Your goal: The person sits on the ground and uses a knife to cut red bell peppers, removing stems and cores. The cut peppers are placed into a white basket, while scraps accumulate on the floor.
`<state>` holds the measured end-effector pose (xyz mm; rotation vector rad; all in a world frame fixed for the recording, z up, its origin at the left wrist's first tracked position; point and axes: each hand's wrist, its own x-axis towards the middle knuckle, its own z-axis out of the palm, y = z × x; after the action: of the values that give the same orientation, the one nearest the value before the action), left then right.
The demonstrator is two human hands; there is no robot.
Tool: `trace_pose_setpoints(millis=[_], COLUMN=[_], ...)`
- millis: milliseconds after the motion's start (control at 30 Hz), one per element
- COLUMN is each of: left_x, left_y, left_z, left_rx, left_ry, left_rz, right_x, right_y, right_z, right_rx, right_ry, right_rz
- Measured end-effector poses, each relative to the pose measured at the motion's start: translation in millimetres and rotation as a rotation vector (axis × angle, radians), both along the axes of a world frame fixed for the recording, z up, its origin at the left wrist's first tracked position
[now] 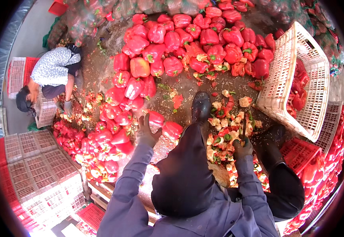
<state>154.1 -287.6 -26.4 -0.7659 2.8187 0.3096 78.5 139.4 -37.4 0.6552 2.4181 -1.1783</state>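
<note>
My left hand, gloved, reaches over the floor with its fingers spread. Just past its fingertips lies a red bell pepper, and another bell pepper rests to its right. No pepper shows inside the hand. In my gloved right hand is a knife, its narrow dark blade pointing away from me. Beneath that hand spreads a heap of cut-out pepper cores, with pale seeds, green stems and red scraps.
A large pile of red peppers lies ahead, running down to the left. At right a tilted white plastic crate holds cut peppers. Stacked crates stand lower left. A co-worker bends over a crate. Net sacks line the back.
</note>
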Motion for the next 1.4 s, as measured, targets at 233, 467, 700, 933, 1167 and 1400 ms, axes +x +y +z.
trace_pose_setpoints(millis=[233,467,700,933,1167,1400], left_x=[-24.8,-50.7,-126.0,-183.3,-195.7,-196.9], left_y=[-17.7,-26.2,62.8,146.2,173.0,182.0], left_z=[-74.4,-85.2,36.4,105.3,120.8,107.3], left_rx=[0.009,0.668,1.428,1.696,1.514,1.332], left_ry=[-0.088,0.240,0.635,0.626,0.566,0.447], left_rz=[0.071,0.373,0.254,0.095,-0.061,-0.134], right_x=[3.4,-22.2,-79.3,-99.9,-102.2,-98.6], right_y=[-11.2,-31.5,-80.7,-97.9,-79.4,-70.8], right_z=[13.7,54.1,134.4,150.3,185.2,164.9], right_rx=[0.124,-0.004,-0.239,-0.103,-0.195,-0.068], right_ry=[0.124,0.100,0.474,0.588,0.431,0.569], right_rz=[0.187,0.215,0.474,0.548,0.457,0.526])
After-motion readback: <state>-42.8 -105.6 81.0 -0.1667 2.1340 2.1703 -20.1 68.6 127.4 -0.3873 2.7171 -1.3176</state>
